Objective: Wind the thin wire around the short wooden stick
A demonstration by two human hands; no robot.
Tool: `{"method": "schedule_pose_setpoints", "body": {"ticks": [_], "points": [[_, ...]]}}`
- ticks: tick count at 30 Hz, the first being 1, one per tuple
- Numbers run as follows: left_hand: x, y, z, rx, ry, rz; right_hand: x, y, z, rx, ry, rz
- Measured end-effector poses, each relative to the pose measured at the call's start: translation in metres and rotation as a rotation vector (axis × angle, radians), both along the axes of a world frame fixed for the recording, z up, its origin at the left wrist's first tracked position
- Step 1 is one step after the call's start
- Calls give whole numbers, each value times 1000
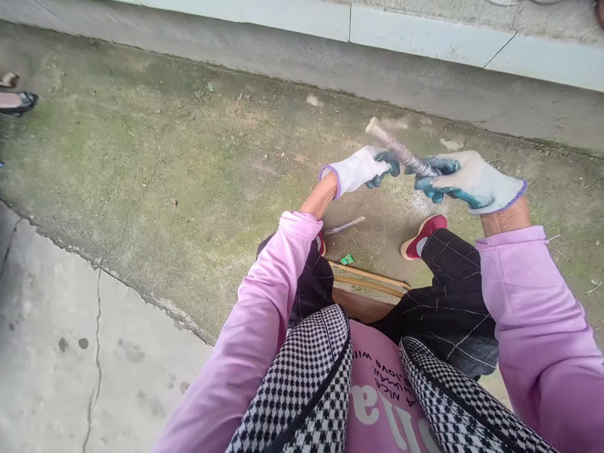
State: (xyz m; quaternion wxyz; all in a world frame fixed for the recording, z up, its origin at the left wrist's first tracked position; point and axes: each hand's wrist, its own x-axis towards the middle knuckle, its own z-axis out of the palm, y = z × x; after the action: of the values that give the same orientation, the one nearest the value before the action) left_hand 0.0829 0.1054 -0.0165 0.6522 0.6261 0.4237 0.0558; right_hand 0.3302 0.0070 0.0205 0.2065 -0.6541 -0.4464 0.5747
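Note:
My right hand [465, 182], in a white glove with teal coated fingers, grips the lower end of a short stick wound with silvery wire [399, 150]. The stick tilts up to the left, and its pale far end is blurred. My left hand [368, 168], in a matching glove, is just left of the stick with its fingers curled closed. Whatever is between those fingers is too small or hidden to name. On the ground below lies a second wire-wound stick [344, 226], near my shoe.
A low wooden stool [370, 277] shows between my legs, with a small green wrapper [346, 259] beside it. A tiled step [406, 38] runs along the far side. Another person's foot in a black shoe [19, 102] is at far left. Cracked concrete [141, 358] lies at lower left.

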Motion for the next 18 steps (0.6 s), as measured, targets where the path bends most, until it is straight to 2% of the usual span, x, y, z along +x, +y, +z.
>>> {"method": "schedule_pose_setpoints", "body": {"ticks": [3,5,9,11,15,18], "points": [[1,-5,5,8,16,14,0,7,-8,77,-113,-153],[1,-7,7,23,23,0,3,14,-16,73,-266,-141],[1,-10,9,63,112,-122,8,26,-27,26,-755,225],[-1,-7,8,134,169,-187,7,29,-32,6,-883,362],[-9,3,4,358,249,-254,6,26,-42,-86,-861,551],[-17,11,1,442,245,-247,8,18,-47,-133,-678,660]]}}
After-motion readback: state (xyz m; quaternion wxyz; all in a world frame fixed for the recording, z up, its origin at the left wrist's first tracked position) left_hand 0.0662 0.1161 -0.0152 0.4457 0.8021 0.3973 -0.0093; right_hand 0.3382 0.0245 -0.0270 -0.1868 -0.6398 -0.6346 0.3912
